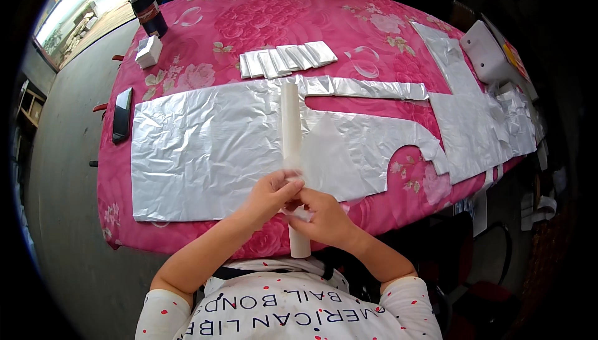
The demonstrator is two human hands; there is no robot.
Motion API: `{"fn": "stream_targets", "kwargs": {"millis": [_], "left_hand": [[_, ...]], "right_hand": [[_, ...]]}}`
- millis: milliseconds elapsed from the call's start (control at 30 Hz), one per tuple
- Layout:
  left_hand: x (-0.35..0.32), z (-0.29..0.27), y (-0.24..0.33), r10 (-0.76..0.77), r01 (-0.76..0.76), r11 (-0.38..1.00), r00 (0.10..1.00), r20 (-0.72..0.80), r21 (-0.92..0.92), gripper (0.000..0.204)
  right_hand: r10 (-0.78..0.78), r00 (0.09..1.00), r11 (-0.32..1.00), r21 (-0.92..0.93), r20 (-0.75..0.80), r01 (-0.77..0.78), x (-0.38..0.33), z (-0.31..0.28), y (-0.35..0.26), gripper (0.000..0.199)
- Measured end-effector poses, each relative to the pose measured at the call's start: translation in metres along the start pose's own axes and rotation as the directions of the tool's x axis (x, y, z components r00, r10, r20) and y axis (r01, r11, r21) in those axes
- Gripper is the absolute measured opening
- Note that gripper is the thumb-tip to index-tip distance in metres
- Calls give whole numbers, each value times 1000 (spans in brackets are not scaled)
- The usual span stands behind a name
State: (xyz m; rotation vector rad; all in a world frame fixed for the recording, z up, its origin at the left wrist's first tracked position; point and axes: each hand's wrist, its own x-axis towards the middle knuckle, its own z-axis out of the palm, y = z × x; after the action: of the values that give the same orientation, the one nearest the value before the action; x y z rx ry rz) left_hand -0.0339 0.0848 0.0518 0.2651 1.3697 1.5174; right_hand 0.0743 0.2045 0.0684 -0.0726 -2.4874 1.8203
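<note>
Left hand: the left hand [272, 192] is curled around the white roll [291, 153], its fingertips pinching the roll near its lower part.
Right hand: the right hand [325, 217] meets the left at the same spot, its fingers closed on the roll and on a crumpled bit of clear plastic.
White roll: a long, thin tube, lying lengthwise away from the person, over the near edge of the table and across the silver sheet [205, 147].
Table: covered with a pink flowered cloth [261, 22].
Folded pieces: a row of small silver folded pieces [288, 60] lies beyond the sheet.
Left side: a dark phone [122, 115], a small white box [149, 51] and a dark bottle [147, 7].
</note>
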Motion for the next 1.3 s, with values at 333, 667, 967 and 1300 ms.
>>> {"fn": "stream_targets", "kwargs": {"millis": [333,667,967,1300], "left_hand": [[-50,-176,32,-133,241,859,957,-259,451,16],[-52,-228,56,-86,333,677,921,-379,657,15],[-24,-110,82,231,95,-303,973,-24,948,20],[68,-19,-29,675,-403,150,709,205,903,57]], "right_hand": [[208,959,723,-630,-192,-283,-50,40,-5,50],[538,817,698,-435,-207,-569,-59,20,12,44],[567,803,676,-453,-184,-581,-67,11,12,44],[653,751,658,-418,-99,-627,-73,8,13,47]]}}
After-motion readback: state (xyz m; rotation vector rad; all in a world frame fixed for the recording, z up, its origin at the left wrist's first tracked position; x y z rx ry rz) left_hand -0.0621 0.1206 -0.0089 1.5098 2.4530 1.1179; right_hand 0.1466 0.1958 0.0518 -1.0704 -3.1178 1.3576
